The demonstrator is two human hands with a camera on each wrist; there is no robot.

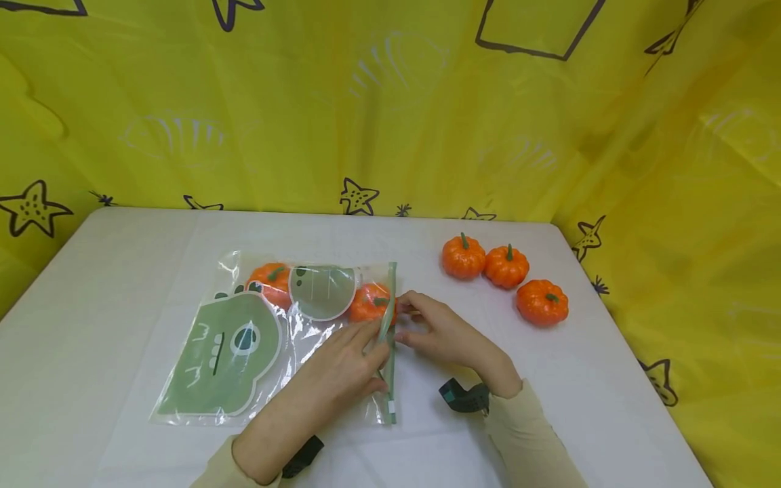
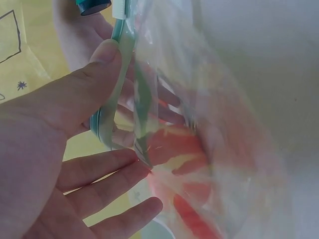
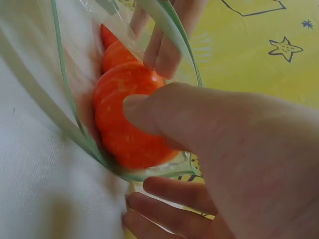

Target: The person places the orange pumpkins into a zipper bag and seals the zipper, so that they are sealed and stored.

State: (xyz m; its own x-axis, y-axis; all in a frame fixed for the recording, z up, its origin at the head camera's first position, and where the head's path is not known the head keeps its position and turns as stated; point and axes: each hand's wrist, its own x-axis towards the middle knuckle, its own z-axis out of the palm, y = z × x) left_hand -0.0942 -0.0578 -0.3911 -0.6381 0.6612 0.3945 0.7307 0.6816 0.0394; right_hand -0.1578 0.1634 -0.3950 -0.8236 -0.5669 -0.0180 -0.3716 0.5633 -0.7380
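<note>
1. On the white table point(image 1: 146, 264), a clear bag point(image 1: 299, 339) printed with a green creature lies with its mouth toward the right hand point(image 1: 442, 325), probably for easy reach.
2. At that mouth, the left hand point(image 1: 348, 356) pinches the green-edged rim point(image 1: 390, 369), thumb against the strip; this seems meant to keep the upper layer lifted and the opening wide.
3. Inside the mouth sits an orange pumpkin point(image 3: 117, 124). The right thumb rests against it while the visible right fingers stretch loosely below the rim, more like pushing than grasping; the index finger is hard to make out.
4. Deeper in the bag lies another pumpkin point(image 1: 268, 279), well apart from the first, perhaps leaving space between.
5. Beyond the right hand, three loose pumpkins point(image 1: 542, 303) stand near the table's far right, apparently kept within reach yet clear of the bag.
</note>
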